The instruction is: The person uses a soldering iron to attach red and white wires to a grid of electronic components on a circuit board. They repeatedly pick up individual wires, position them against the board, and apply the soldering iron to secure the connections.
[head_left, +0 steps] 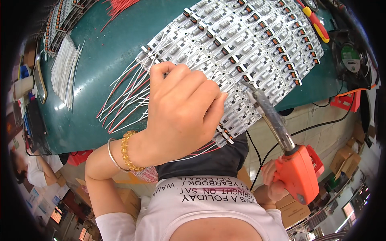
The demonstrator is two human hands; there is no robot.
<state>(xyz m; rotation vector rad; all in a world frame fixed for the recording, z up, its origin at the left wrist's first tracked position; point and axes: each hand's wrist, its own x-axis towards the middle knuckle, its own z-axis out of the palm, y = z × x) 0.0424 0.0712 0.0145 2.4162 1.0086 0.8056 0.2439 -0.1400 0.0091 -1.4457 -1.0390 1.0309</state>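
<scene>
A large panel of small circuit boards point(257, 60) lies on the green table, with rows of tiny parts on it. Over its near left part is my left hand point(183, 98), closed, knuckles up; the fingertips and whatever they pinch are hidden beneath it. My right hand point(273, 178) grips the handle of an orange soldering gun point(299, 172). The gun's metal barrel points up and left, its tip at the boards just right of my left hand. Red and white wires point(124, 96) stick out from the panel's left edge, partly behind my left hand.
A bundle of white wires point(64, 70) and a stack of boards point(66, 20) sit on the green mat point(100, 52) at left; red wires point(120, 8) lie at the back. A red-yellow screwdriver point(315, 24) rests at the panel's right edge. Black cables point(309, 130) hang at right.
</scene>
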